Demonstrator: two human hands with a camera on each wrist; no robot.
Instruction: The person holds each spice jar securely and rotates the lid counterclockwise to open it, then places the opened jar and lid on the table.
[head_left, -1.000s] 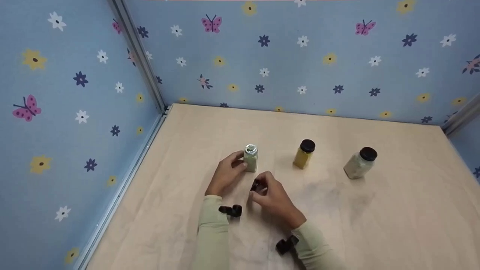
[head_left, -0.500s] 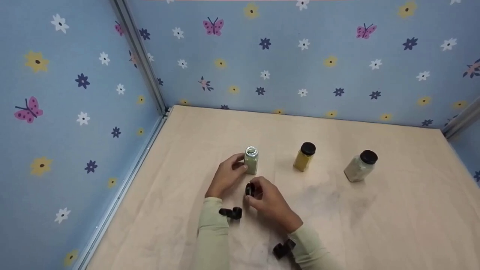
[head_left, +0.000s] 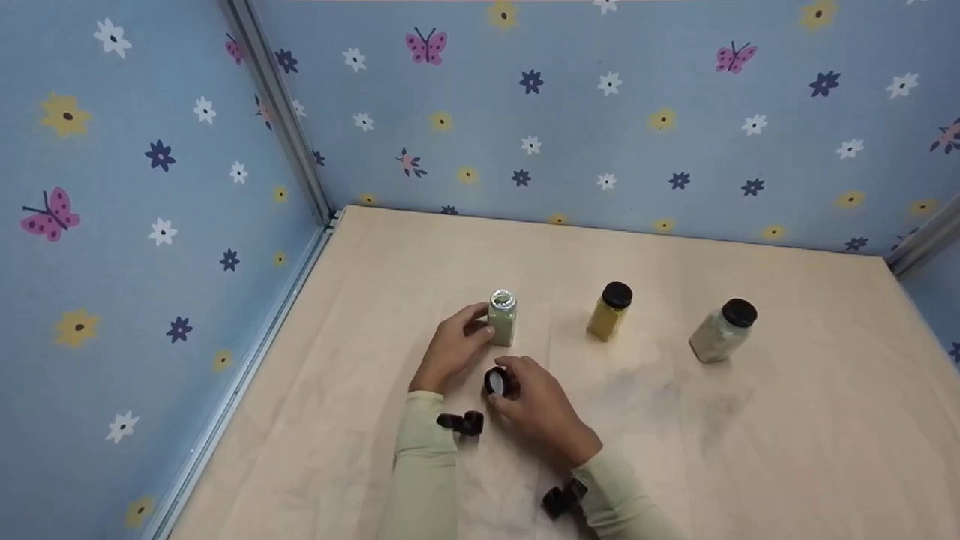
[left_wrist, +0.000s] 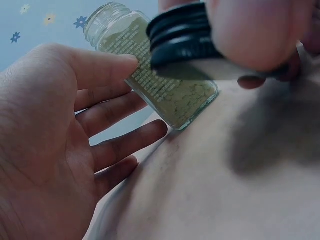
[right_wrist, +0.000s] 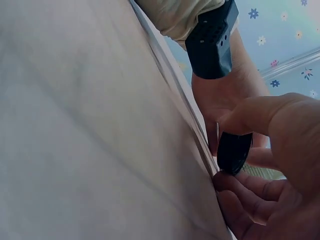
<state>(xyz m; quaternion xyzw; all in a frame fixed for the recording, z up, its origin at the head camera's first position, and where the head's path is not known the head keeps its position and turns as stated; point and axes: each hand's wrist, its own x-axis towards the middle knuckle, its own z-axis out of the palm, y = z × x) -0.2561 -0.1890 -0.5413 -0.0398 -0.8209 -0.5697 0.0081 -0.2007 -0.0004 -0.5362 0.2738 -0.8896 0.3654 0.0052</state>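
Observation:
A small square glass jar [head_left: 502, 322] of green powder stands upright and uncapped on the table. My left hand [head_left: 452, 346] holds it from the left, thumb on the near side and fingers behind; printed text shows on the jar [left_wrist: 165, 75] in the left wrist view. In front of the jar, my right hand [head_left: 541, 397] pinches a round black lid [head_left: 496, 382] between thumb and fingers. Its pale inner face is turned toward the head camera. Seen from the right wrist, the lid [right_wrist: 234, 152] is on edge, low over the table.
A jar of yellow powder [head_left: 606, 318] with a black lid stands to the right. Farther right is a wider jar of pale powder [head_left: 716, 337], also black-lidded. A light cloth covers the table [head_left: 810, 435]. Blue patterned walls [head_left: 570, 105] rise at the back and left.
My right hand has moved slightly left and turned the lid, so its inner face now shows. The left hand and the green-powder jar have stayed in place.

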